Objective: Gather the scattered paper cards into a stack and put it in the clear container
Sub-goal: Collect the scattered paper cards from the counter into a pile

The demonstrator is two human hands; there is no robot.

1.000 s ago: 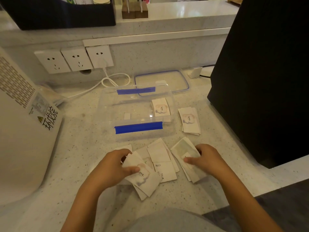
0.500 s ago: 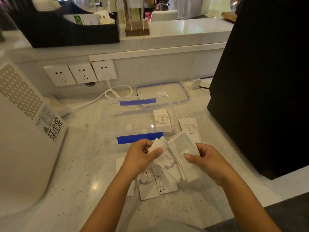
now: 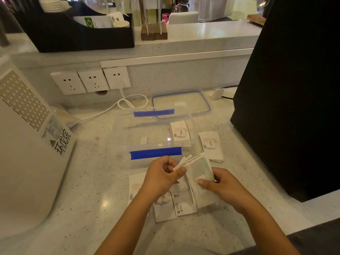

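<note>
Now both hands grip cards (image 3: 193, 161), long edges slanting up-right.

A bunch of cards (image 3: 191, 162) is held up by the left hand (image 3: 161, 176) and the right hand (image 3: 220, 184). More cards (image 3: 176, 203) are spread on the table (image 3: 92, 181) under the hands. One card (image 3: 180, 133) is seen inside the clear container (image 3: 152, 133). A small pile (image 3: 211, 145) is laid just beside it.
</note>
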